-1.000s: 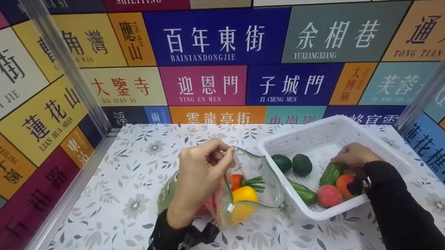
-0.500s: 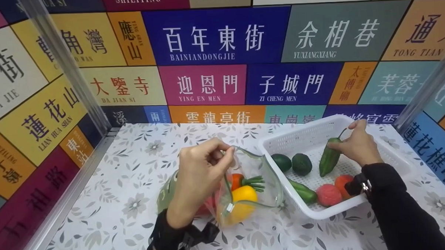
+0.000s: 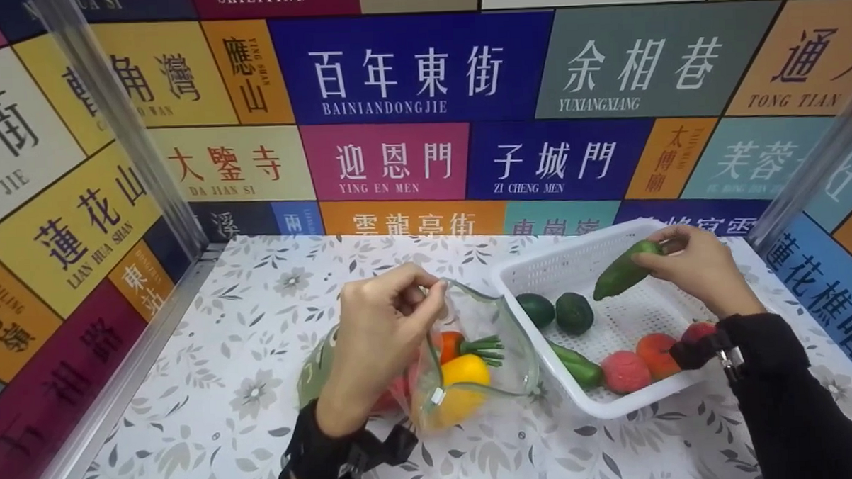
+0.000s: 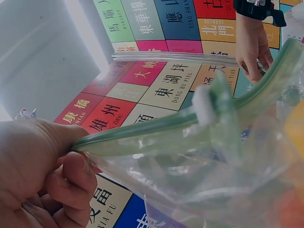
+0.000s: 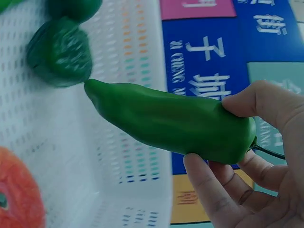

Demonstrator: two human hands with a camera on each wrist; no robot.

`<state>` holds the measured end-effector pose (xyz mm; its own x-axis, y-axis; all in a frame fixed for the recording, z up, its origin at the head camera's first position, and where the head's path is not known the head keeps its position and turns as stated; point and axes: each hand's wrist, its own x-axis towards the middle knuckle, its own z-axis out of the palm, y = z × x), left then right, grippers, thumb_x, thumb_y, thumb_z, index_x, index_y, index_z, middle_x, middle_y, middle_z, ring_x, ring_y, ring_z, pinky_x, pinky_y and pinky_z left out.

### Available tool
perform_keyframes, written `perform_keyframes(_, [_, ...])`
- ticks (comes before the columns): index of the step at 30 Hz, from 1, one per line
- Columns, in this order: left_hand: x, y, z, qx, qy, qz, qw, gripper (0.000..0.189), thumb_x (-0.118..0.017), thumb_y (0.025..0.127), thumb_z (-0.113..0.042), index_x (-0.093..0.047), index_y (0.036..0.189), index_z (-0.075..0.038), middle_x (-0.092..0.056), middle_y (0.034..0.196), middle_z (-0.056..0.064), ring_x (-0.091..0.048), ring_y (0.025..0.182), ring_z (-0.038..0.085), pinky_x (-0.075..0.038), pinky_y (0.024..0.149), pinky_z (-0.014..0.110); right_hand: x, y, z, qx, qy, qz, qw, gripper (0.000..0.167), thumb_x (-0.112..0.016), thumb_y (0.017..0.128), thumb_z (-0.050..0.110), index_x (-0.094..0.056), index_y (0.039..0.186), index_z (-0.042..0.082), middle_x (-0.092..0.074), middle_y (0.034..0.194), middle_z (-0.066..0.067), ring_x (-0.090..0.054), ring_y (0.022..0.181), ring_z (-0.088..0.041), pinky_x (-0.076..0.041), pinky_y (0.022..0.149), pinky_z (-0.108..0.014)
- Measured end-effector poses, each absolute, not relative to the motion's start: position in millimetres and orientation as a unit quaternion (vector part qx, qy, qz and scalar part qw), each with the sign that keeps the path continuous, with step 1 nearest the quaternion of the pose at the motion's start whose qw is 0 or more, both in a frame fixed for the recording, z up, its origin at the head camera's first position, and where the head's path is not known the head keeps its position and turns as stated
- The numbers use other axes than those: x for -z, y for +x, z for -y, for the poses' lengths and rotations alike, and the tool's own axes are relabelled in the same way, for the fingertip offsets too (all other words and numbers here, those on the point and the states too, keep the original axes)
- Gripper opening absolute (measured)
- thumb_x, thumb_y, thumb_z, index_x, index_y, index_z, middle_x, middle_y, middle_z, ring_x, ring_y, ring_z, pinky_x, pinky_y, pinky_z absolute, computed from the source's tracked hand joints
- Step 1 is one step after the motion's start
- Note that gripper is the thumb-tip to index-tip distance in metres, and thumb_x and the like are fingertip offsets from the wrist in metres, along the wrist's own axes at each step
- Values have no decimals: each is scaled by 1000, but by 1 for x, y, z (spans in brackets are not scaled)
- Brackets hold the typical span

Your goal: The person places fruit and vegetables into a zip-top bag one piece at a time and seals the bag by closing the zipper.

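My right hand (image 3: 696, 262) pinches a green pepper (image 5: 171, 121) near its stem end, held above the white basket (image 3: 616, 409). In the right wrist view the pepper lies sideways between thumb and fingers, its thin stem by the palm. My left hand (image 3: 383, 333) pinches the rim of a clear zip bag (image 4: 190, 166) with a green edge and a white slider (image 4: 203, 105). The bag's mouth gapes. Inside it are a yellow vegetable or fruit (image 3: 462, 391) and an orange-red one with green tops (image 3: 449, 346); reddish things show behind the wrist.
Still in the basket lie two dark green, rounded items (image 3: 575, 314), another long green vegetable (image 3: 578, 365), a pink-red round fruit (image 3: 625, 371) and orange-red ones (image 3: 658, 355) near the right wrist. The flowered tablecloth (image 3: 211, 389) reaches a wall of coloured name panels (image 3: 413, 70).
My right hand has taken the green pepper from the basket floor, raised it toward the basket's back and tilted it from upright to slanting. The left hand and bag stay in place.
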<state>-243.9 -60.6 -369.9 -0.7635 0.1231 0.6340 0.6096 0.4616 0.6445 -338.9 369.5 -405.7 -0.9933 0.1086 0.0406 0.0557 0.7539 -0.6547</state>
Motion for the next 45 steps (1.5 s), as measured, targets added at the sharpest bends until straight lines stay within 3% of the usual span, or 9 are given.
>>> perform_keyframes(3, [370, -244, 61, 466, -225, 814, 265, 11, -77, 97, -9, -79, 87, -9, -69, 66, -2, -54, 56, 6, -54, 56, 20, 394, -325, -363, -365, -40, 929, 54, 60, -75, 100, 41, -55, 139, 0, -59, 137, -26, -61, 121, -37, -50, 72, -10])
perform_keyframes(9, [370, -244, 60, 462, -224, 815, 269, 11, -77, 97, -10, -79, 87, -9, -67, 65, -2, -52, 56, 6, -53, 56, 20, 379, -290, -344, -417, -15, 902, 110, 45, -79, 99, 38, -59, 132, 15, -59, 124, 2, -63, 102, -1, -54, 78, -9])
perform_keyframes(12, [370, -244, 61, 461, -222, 816, 269, 11, -77, 98, -10, -79, 87, -9, -67, 65, -2, -52, 56, 6, -53, 56, 20, 376, -271, -330, -456, 26, 879, 137, 40, -80, 98, 26, -60, 131, 14, -59, 122, 6, -66, 104, 1, -57, 84, -9])
perform_keyframes(18, [369, -243, 61, 462, -215, 820, 260, 10, -77, 98, -11, -80, 89, -10, -67, 66, -2, -53, 57, 7, -53, 56, 20, 369, -240, -301, -525, 102, 829, 164, 38, -81, 93, 1, -62, 126, 6, -63, 123, -1, -66, 111, -8, -58, 92, -12])
perform_keyframes(28, [369, -243, 61, 463, -217, 819, 260, 10, -77, 98, -10, -79, 88, -9, -67, 66, -2, -53, 56, 7, -53, 56, 20, 383, -216, -253, -632, 258, 712, 165, 46, -75, 75, -29, -62, 116, -13, -69, 115, -16, -74, 102, -17, -65, 83, -27])
perform_keyframes(39, [370, -244, 62, 463, -227, 810, 279, 11, -77, 96, -9, -79, 85, -9, -67, 64, -2, -53, 55, 4, -52, 54, 20, 418, -234, -194, -475, 350, 778, 218, 46, -92, 78, -5, -73, 116, 10, -74, 115, -5, -72, 104, -11, -65, 84, -25])
perform_keyframes(45, [370, -244, 62, 461, -231, 809, 281, 11, -77, 96, -8, -79, 86, -9, -68, 65, -1, -53, 56, 5, -53, 55, 20, 426, -243, -177, -365, 370, 812, 264, 44, -95, 80, 11, -75, 119, 19, -76, 115, 4, -70, 102, -12, -60, 82, -16])
